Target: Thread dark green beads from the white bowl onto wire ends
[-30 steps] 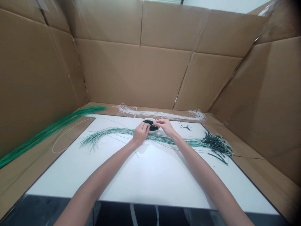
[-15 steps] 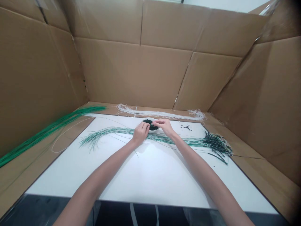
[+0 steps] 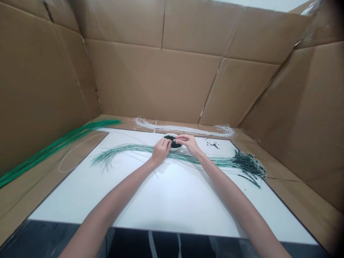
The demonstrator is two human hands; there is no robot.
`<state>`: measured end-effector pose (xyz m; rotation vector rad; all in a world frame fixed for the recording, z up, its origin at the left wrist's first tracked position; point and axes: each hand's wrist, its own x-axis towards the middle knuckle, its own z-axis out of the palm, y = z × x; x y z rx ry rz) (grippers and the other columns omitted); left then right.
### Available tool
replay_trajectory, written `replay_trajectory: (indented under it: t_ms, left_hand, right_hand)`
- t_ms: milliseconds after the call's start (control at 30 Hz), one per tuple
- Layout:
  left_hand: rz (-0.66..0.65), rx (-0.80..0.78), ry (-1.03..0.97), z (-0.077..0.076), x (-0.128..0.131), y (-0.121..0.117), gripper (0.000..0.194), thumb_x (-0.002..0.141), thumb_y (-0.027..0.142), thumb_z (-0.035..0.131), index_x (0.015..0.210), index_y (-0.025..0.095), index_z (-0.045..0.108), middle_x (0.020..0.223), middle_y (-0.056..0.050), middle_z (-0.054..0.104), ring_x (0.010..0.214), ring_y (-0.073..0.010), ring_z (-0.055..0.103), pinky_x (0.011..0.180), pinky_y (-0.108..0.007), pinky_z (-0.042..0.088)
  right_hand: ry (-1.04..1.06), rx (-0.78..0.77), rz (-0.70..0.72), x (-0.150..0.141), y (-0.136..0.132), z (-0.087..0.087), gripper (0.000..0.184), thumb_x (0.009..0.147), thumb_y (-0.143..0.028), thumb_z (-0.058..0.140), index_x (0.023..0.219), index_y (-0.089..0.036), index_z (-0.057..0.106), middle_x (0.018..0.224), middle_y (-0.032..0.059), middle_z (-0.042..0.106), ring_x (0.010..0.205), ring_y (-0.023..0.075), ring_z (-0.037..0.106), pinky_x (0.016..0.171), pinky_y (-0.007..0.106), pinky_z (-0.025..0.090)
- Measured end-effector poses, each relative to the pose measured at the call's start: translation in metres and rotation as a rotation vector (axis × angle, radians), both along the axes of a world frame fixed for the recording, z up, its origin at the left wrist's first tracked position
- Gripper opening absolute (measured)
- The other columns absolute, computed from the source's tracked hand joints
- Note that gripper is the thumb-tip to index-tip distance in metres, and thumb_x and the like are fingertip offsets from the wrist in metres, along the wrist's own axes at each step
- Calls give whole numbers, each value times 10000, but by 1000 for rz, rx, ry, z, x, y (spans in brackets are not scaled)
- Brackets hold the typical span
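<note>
A small white bowl [image 3: 172, 148] of dark green beads [image 3: 170, 137] stands on the white board [image 3: 172, 200] at its far middle. My left hand [image 3: 160, 151] is at the bowl's near left rim, fingers curled in a pinch. My right hand [image 3: 188, 143] is at the bowl's right side, fingers pinched together over the beads. What either pinch holds is too small to make out. A long bundle of pale green wires [image 3: 126, 149] runs across the board under both wrists, ending in dark beaded tips [image 3: 248, 165] at the right.
White wires [image 3: 185, 129] lie along the board's far edge. Bright green wires [image 3: 56, 146] stretch over the cardboard at the left, with a thin white loop [image 3: 70, 155] beside them. A few loose beads [image 3: 213, 145] lie right of the bowl. Cardboard walls [image 3: 161, 79] enclose three sides.
Both hands stay at the bowl with only slight finger motion. The view has tipped up a little.
</note>
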<state>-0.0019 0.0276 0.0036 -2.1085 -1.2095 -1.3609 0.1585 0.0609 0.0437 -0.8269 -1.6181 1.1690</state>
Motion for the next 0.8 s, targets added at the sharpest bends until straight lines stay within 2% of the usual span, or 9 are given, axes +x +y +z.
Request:
replay_trajectory:
  t_ms: [533,800]
  left_hand:
    - [-4,15,-5,1,1,-1,180,866,225,351,870,148,514,761,-50,545,695,-135,524,645,-246,425]
    - [-3,6,-9,1,0,-1,191,869,231,343,877,146,514,765,-55,546,697,-138,522,645,-250,426]
  right_hand:
    - [87,-17,22,1,7,-7,280,548,-259,720,803,-161,658,770,55,691,785,192,636,772,328,471]
    - [34,9,3,2,4,-3,275,546,-269,716,794,-162,660,783,61,690,784,202,637,754,335,478]
